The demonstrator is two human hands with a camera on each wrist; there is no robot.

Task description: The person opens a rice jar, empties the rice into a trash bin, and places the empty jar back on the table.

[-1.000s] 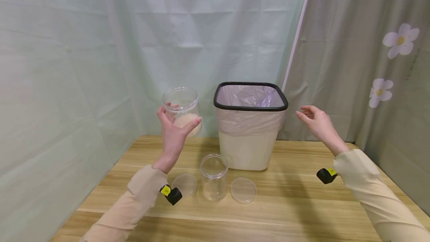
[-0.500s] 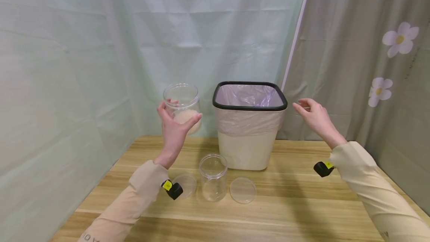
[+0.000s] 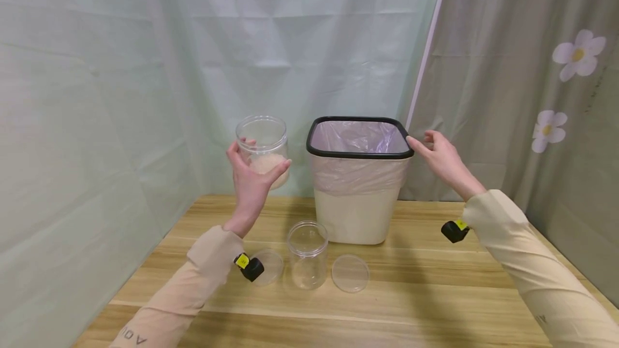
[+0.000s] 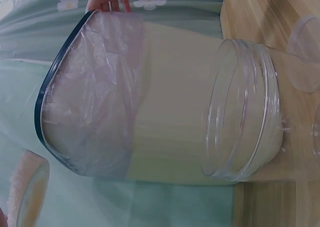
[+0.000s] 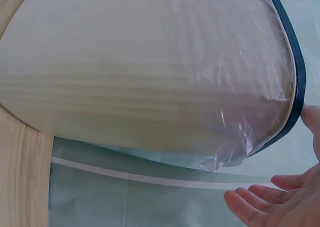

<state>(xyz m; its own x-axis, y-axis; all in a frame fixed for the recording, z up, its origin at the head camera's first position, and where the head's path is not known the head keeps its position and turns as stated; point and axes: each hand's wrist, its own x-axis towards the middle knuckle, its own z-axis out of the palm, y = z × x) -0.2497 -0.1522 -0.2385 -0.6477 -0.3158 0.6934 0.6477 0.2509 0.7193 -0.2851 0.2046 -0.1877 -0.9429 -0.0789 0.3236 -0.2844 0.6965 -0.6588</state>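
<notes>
My left hand [image 3: 251,184] grips a clear plastic jar [image 3: 263,136] from the side, fingers behind it and thumb across the front. White, rice-like grains [image 3: 266,164] fill its lower part, and no lid covers it. It is raised above the table, left of a trash bin [image 3: 355,208]. In the left wrist view, just the jar's bottom [image 4: 34,194] shows. My right hand [image 3: 444,160] is at the bin's right side, thumb tip right at the black rim [image 3: 360,155]. In the right wrist view, the fingers [image 5: 255,199] spread loosely below the rim, holding nothing.
A thin plastic bag [image 3: 358,173] lines the bin and folds over its outside. An uncovered clear jar [image 3: 308,270] stands on the wooden table [image 3: 411,305] in front of the bin. Clear round lids [image 3: 350,273] lie on either side of it. Curtains [image 3: 300,42] hang behind.
My right hand has moved left and up, from beside the bin to its rim. My left hand has lifted the jar slightly. The bin, standing jar and lids have stayed put.
</notes>
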